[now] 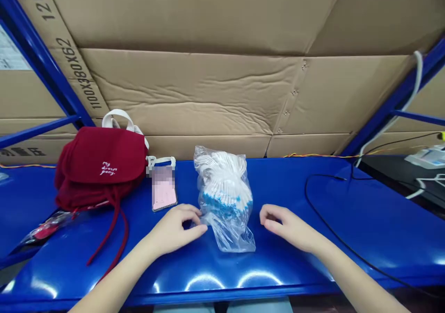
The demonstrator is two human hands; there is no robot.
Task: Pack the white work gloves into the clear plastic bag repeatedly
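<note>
A clear plastic bag (225, 194) full of white and blue pieces lies on the blue table (278, 262) between my two hands. My left hand (176, 229) rests on the table just left of the bag's open end, fingers curled and touching the loose plastic. My right hand (285, 227) sits on the table a little right of the bag, fingers bent inward, apart from the plastic. I cannot make out anything inside either hand.
A dark red cloth bag (100, 167) with white straps and a hanging cord sits at the left. A pink phone (163, 190) lies beside it. A black cable (323, 220) loops across the right side. Cardboard sheets (208, 86) form the back wall.
</note>
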